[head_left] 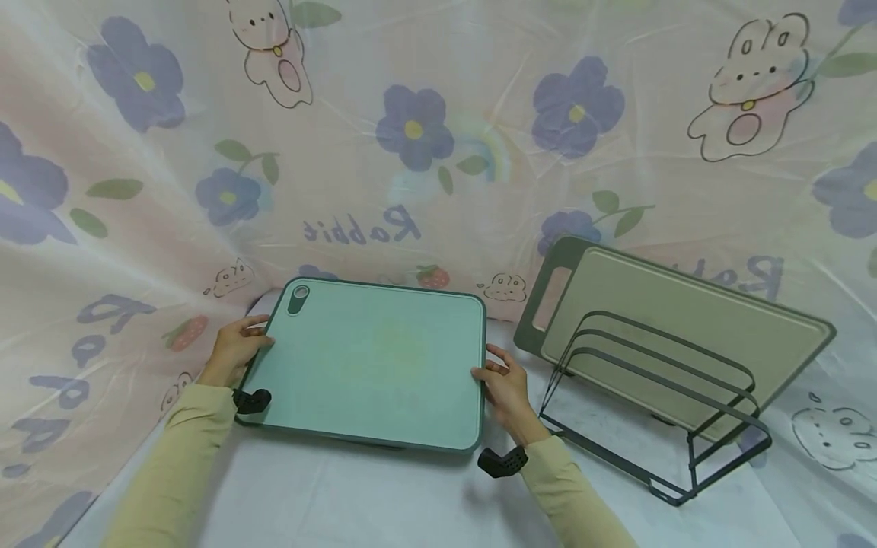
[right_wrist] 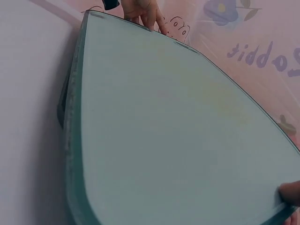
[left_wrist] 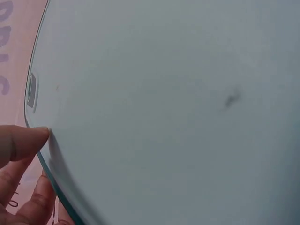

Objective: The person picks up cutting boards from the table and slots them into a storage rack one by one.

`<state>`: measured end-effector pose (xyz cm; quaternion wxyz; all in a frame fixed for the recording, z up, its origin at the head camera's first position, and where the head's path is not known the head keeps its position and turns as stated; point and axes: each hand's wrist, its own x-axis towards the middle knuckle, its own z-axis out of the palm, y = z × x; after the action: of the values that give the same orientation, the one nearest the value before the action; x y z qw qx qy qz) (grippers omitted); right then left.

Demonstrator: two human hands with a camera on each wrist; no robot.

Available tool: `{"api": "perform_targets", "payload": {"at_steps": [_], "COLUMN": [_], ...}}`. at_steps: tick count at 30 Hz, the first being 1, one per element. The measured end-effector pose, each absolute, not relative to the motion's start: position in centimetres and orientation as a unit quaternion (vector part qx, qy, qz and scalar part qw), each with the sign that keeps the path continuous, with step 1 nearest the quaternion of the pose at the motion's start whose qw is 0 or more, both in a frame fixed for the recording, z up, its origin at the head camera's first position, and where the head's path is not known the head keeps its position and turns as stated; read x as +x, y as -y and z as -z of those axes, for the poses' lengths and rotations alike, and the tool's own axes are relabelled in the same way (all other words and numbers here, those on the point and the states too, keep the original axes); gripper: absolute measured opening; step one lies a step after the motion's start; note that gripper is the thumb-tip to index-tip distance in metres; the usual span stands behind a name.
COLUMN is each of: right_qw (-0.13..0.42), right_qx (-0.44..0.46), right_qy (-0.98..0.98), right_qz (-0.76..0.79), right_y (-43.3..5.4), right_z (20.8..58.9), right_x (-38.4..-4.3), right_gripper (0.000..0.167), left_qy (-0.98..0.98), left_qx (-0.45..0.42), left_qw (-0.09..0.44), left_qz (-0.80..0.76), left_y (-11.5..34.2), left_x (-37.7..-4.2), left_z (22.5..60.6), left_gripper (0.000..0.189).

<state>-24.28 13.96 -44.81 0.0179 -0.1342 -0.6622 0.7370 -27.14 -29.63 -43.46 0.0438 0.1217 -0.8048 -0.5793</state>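
Observation:
A pale green cutting board [head_left: 377, 365] with a darker green rim is held tilted between both hands, its near edge low over the table. At its left edge my left hand [head_left: 236, 348] grips it, thumb on the face and fingers behind. My right hand [head_left: 505, 388] holds the right edge in the same manner. In the left wrist view the left thumb [left_wrist: 28, 140] presses near the board's rim. The right wrist view shows only the tip of the right thumb [right_wrist: 289, 193] at the lower right corner. A small oval hole [head_left: 298, 299] sits in the board's upper left corner.
To the right stands a dark wire rack [head_left: 658, 365] with several loops. A beige cutting board [head_left: 685, 335] with a grey-green handle leans upright in it. White cloth [head_left: 329, 495] covers the table, and a patterned curtain [head_left: 466, 213] hangs behind.

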Motion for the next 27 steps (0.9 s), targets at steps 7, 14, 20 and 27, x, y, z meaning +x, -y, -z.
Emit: {"api": "perform_targets", "payload": {"at_steps": [7,14,20,27], "right_qw": [0.019,0.035,0.049,0.067], "right_qx": [-0.126,-0.116,-0.118,-0.114], "right_qy": [0.683,0.703,0.721,0.727], "right_qz": [-0.719,-0.7,-0.681,-0.673], "right_y": [-14.4,-14.7,-15.2,-15.5], "right_z": [43.8,42.8,42.3,41.7], "right_x": [-24.1,-24.3,-24.4,-24.4], "right_gripper": [0.052,0.05,0.046,0.043], "left_qy": [0.795,0.791,0.774,0.755], "left_qx": [0.116,0.109,0.117,0.129], "left_qw": [0.055,0.093,0.114,0.129], "left_qz": [0.593,0.594,0.612,0.63], "left_y": [29.0,28.3,27.6,26.7], "left_x": [-27.0,-27.2,-27.5,-27.9], "left_z": [43.1,42.6,41.9,41.0], "left_gripper": [0.06,0.058,0.057,0.055]}}
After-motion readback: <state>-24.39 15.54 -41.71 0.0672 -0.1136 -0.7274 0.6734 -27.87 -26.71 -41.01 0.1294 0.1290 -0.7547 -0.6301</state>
